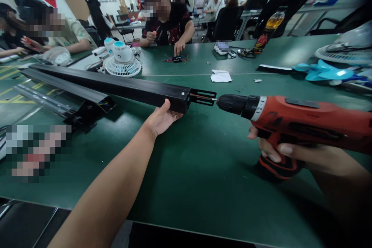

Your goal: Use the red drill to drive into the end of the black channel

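My left hand (164, 119) grips the near end of a long black square tube (136, 89), thumb on its front side and fingers beneath. A slotted black bracket (203, 97) sticks out of that end. My right hand (279, 149) is wrapped round the handle of a red cordless drill (302, 120), held level and pointing left. The drill's thin bit reaches the outer end of the bracket; whether it touches a screw there I cannot tell. A second black tube (78, 87), with wires showing in its open end, lies to the left.
A white fan with a blue top (123, 60) stands behind the tube. White paper (221, 76), blue fan blades (322, 71) and a bottle of yellow liquid (271, 25) lie or stand on the green table (203, 178). Across it, a co-worker (168, 23) handles a small wired part.
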Motion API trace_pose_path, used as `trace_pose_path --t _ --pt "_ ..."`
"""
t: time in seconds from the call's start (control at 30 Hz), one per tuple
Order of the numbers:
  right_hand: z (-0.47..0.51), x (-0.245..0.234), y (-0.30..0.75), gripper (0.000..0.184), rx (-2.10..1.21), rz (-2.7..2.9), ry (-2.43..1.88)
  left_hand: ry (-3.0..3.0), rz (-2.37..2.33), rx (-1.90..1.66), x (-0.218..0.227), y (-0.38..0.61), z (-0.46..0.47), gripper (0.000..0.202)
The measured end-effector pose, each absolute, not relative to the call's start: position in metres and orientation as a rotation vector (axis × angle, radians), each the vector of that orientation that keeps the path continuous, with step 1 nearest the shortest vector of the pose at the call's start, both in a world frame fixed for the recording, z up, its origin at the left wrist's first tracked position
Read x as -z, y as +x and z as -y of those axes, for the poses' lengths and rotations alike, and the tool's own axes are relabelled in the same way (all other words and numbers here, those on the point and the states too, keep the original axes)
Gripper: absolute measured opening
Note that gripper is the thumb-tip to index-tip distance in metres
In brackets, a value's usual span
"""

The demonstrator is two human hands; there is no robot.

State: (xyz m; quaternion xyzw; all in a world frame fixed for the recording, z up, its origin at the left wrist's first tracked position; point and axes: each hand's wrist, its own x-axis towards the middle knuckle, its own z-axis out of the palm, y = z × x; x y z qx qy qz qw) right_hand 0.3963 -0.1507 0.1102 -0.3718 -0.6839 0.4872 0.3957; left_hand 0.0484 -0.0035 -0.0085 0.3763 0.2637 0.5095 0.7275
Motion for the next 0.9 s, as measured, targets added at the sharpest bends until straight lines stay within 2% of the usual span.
trace_pose_path --t 0.67,0.9 --pt "0.1509 -0.1115 0.3939 0.036 -1.238 1.726 -0.917 0.825 -0.579 -1.145 0.0087 0.0511 0.0050 0.075" --pt "0.1495 -0.1075 0.3982 0.040 -1.294 1.719 -0.921 0.830 -0.575 -1.137 0.0102 0.0499 0.0046 0.078"
